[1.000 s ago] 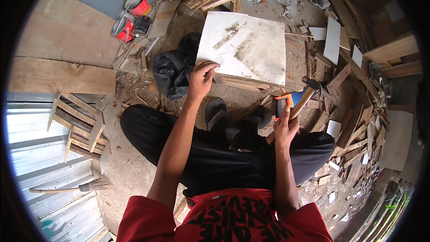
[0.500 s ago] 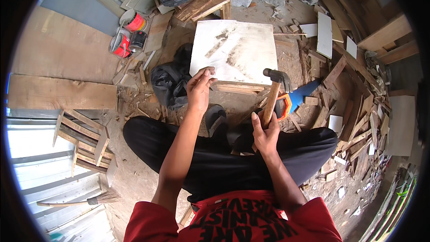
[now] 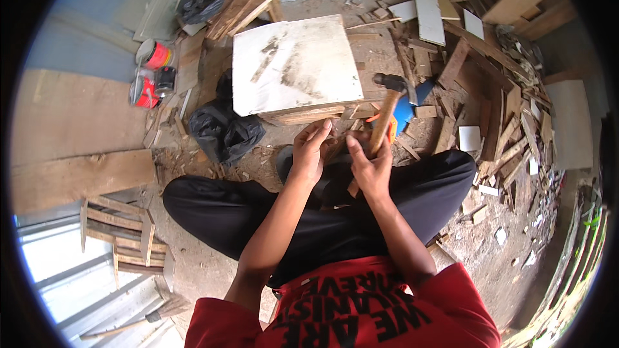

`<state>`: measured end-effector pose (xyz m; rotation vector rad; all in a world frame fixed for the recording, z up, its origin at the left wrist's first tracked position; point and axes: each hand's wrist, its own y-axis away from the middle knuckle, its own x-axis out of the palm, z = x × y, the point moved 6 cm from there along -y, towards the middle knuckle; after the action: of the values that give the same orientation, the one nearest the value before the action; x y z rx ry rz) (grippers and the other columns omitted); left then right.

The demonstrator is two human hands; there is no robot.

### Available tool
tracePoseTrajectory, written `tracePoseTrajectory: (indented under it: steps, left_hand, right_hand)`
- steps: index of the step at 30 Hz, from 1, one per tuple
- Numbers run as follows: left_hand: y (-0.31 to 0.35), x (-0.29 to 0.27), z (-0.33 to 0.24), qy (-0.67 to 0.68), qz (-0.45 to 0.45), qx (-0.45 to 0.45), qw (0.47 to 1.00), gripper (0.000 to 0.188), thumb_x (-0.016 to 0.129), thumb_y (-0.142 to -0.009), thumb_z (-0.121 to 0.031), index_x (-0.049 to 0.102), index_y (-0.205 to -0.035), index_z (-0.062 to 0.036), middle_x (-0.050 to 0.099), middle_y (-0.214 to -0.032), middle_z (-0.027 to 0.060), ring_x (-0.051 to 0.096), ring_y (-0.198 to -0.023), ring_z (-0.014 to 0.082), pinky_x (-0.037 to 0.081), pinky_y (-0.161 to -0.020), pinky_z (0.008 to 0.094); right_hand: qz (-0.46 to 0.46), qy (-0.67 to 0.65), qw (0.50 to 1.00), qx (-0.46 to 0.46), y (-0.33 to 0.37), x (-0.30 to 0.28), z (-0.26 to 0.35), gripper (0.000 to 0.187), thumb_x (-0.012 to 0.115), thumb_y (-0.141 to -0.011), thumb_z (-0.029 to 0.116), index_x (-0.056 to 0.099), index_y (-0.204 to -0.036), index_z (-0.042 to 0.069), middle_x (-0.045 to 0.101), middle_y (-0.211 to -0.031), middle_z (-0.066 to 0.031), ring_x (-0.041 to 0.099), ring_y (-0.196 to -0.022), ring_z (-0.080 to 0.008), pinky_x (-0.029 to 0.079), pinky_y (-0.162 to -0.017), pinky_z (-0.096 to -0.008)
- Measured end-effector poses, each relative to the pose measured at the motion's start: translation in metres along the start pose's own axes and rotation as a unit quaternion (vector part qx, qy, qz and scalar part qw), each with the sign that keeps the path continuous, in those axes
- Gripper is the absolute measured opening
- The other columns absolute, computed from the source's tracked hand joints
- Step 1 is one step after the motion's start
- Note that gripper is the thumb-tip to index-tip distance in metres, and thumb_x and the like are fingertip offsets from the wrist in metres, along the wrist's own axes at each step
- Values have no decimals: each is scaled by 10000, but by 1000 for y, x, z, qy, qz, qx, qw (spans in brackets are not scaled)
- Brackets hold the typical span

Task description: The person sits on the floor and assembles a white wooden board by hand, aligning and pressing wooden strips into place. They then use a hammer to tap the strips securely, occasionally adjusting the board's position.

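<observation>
My right hand (image 3: pixel 373 166) is closed around the wooden handle of a claw hammer (image 3: pixel 385 116), whose dark head points up and away from me. Close beside it, my left hand (image 3: pixel 312 151) has its thumb and fingers brought together; whatever they may pinch is too small to make out. Both hands are over my lap, just on the near side of a white-faced board (image 3: pixel 296 64) with dark smudges, which lies on a stack of wood. Partly behind the hammer and right hand is a handsaw (image 3: pixel 407 108) with a blue blade and orange handle.
Black plastic bags (image 3: pixel 222 130) lie left of the board. Paint cans (image 3: pixel 153 55) stand farther left. Wood offcuts (image 3: pixel 496 116) litter the floor on the right. A slatted wooden piece (image 3: pixel 122 229) is at the left, and a wooden stool-like frame (image 3: pixel 248 9) sits behind the board.
My left hand has come away from the board's near edge, moving right and toward me, near the right hand. The hammer stays in my right hand. The whole view has shifted.
</observation>
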<state>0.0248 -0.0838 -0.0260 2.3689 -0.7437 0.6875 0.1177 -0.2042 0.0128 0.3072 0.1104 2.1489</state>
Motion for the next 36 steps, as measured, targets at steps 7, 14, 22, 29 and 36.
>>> tracePoseTrajectory:
  steps: [7, 14, 22, 29, 36]
  left_hand:
    - [-40, -134, -157, -52, -290, 220, 930, 342, 740, -912, -307, 634, -1100, -42, 625, -910, 14, 590, -740, 118, 500, -658, 287]
    - [-91, -252, -223, -670, -436, 253, 545, 520, 711, -871, -229, 545, -1293, 25, 653, -1170, 226, 645, -1070, 386, 518, -892, 464]
    - [-190, -277, -129, -763, -263, 158, 569, 201, 628, -853, -180, 711, -1011, -87, 684, -1065, 169, 652, -1059, 373, 535, -877, 482]
    - [-270, -340, -117, -643, -338, 70, 684, 193, 561, -876, -78, 694, -1015, -66, 630, -1161, 183, 648, -1079, 380, 542, -888, 490]
    - [-261, -336, -96, -632, -365, 95, 677, 215, 547, -883, -40, 698, -1030, -87, 610, -1190, 178, 652, -1060, 377, 549, -873, 482]
  right_hand:
    - [-73, 53, 995, -30, -15, -47, -22, 251, 746, -916, 191, 553, -992, 50, 533, -649, 26, 413, -426, -31, 306, -362, -212]
    - [-84, 92, 992, -3, -35, -43, -34, 275, 729, -927, 254, 560, -981, 45, 502, -647, 29, 402, -439, -32, 303, -379, -215]
    - [-113, 167, 979, -9, -32, -48, -42, 313, 694, -952, 296, 546, -920, 22, 441, -601, 35, 398, -457, -45, 303, -410, -227]
    - [-129, 259, 957, -6, -20, -68, -32, 285, 660, -969, 267, 561, -951, 0, 509, -700, -9, 408, -497, -58, 303, -413, -236]
    - [-118, 278, 953, -29, -35, -71, -47, 254, 622, -1000, 277, 524, -917, 58, 452, -597, 20, 360, -390, -29, 264, -324, -201]
